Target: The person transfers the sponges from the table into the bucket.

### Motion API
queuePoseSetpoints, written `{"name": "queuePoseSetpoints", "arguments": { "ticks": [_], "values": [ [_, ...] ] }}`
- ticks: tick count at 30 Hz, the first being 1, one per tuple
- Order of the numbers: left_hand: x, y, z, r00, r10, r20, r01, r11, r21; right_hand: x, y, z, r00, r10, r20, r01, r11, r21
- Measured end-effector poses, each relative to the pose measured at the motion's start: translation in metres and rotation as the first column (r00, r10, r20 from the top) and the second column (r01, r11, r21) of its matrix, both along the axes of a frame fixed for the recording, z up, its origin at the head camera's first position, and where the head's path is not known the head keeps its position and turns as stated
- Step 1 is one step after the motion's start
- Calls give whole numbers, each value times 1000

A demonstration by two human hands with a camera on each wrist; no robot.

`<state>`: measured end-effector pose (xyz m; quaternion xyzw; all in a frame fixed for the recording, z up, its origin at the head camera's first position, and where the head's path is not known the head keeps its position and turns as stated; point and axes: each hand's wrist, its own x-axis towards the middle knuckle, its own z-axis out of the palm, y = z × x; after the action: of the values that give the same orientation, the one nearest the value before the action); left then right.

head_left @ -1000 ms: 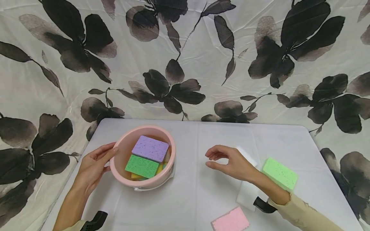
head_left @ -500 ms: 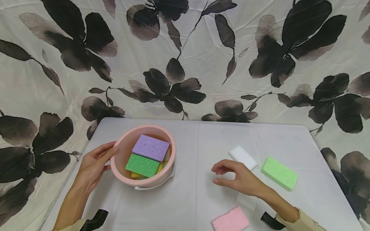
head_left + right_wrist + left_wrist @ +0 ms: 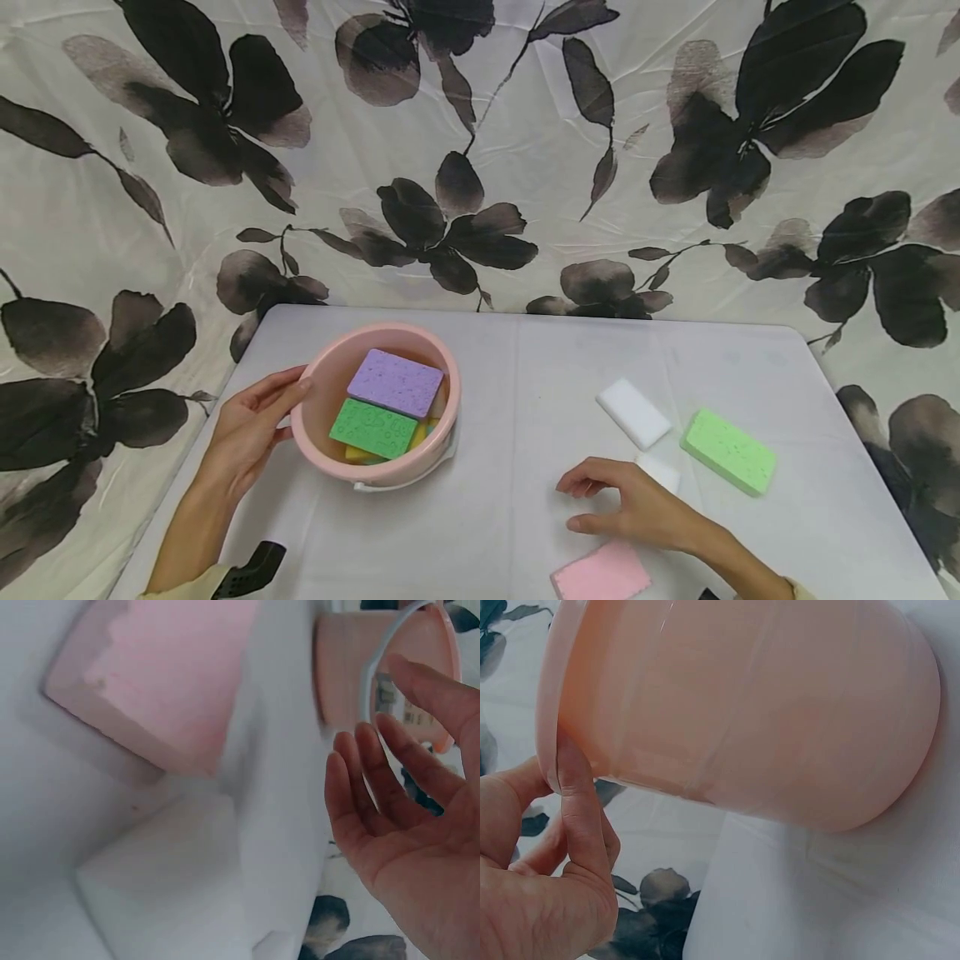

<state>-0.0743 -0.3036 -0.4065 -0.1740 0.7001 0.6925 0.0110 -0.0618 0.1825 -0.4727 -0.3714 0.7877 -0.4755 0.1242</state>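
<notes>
- Right hand (image 3: 630,504) has come down nearer the pink sponge (image 3: 602,573) since a second ago, uncovering the upper white sponge (image 3: 634,414).
- Its fingers curve loosely, thumb apart, gripping nothing.
- Left hand (image 3: 247,429) pinches the bucket (image 3: 324,387) by its rim, probably to steady it; purple sponge (image 3: 396,383) and dark green sponge (image 3: 373,428) lie inside.
- Light green sponge (image 3: 729,452) sits toward the table's right edge.
- Plenty of bare table (image 3: 487,517) between bucket and right hand for moving across.
</notes>
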Motion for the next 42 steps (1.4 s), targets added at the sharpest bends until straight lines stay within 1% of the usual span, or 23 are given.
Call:
{"name": "queuePoseSetpoints", "arguments": {
  "ticks": [6, 12, 16, 19, 21, 23, 26, 27, 28, 29, 30, 32, 33, 34, 36, 37, 38, 39, 40, 42],
  "values": [
    [0, 1, 0, 1000, -8, 6, 8, 1000, -5, 11, 6, -12, 997, 74, 25, -74, 997, 15],
    [1, 2, 1, 1000, -10, 0, 10, 1000, 1, 19, 9, -20, 988, 152, 33, -154, 987, 37],
    [1, 2, 1, 1000, -13, -5, 13, 1000, 4, 24, 12, -23, 978, 189, 92, -195, 979, 55],
    [0, 3, 1, 1000, -13, -2, 13, 1000, 2, 29, 14, -22, 967, 212, 141, -225, 971, 79],
    [0, 3, 2, 1000, -11, 0, 11, 1000, 2, 34, 15, -19, 959, 193, 206, -219, 970, 110],
    [0, 3, 2, 1000, -11, 1, 11, 1000, 1, 42, 17, -13, 950, 151, 273, -195, 971, 139],
    [0, 3, 1, 1000, -9, 1, 9, 1000, 1, 57, 20, -1, 930, 33, 365, -116, 971, 207],
    [0, 2, 1, 1000, -8, 2, 8, 1000, -1, 62, 20, 4, 930, -4, 368, -89, 968, 235],
    [0, 2, 1, 1000, -6, 4, 6, 1000, -2, 66, 21, 7, 932, -33, 362, -67, 963, 262],
    [0, 2, 1, 1000, -4, 5, 4, 1000, -3, 68, 21, 10, 938, -45, 345, -56, 959, 278],
    [0, 2, 1, 1000, -2, 8, 2, 1000, -5, 69, 21, 12, 946, -40, 323, -56, 958, 281],
    [0, 1, 1, 1000, 1, 12, -1, 1000, -10, 64, 20, 12, 970, 24, 243, -88, 963, 254],
    [0, 1, 1, 1000, 1, 13, -1, 1000, -15, 59, 17, 11, 980, 78, 184, -122, 964, 237],
    [0, 1, 1, 1000, 1, 15, -1, 1000, -17, 52, 15, 8, 981, 145, 127, -169, 962, 213],
    [0, 1, 1, 1000, 0, 17, 0, 1000, -18, 41, 10, 4, 966, 257, 36, -259, 949, 182],
    [0, 1, 1, 1000, 0, 18, 0, 1000, -19, 36, 8, 3, 956, 295, 1, -290, 939, 185],
    [1, 1, 1, 1000, -1, 17, 1, 1000, -18, 32, 6, 3, 948, 318, -1, -311, 930, 197],
    [1, 1, 1, 1000, -1, 16, 2, 1000, -17, 29, 5, 3, 943, 331, -8, -322, 923, 211],
    [1, 0, 1, 1000, -2, 14, 3, 1000, -17, 27, 4, 4, 943, 333, -5, -323, 919, 227],
    [1, 0, 1, 1000, -4, 10, 4, 1000, -17, 26, 4, 7, 950, 313, 11, -305, 917, 257]
  ]
}}
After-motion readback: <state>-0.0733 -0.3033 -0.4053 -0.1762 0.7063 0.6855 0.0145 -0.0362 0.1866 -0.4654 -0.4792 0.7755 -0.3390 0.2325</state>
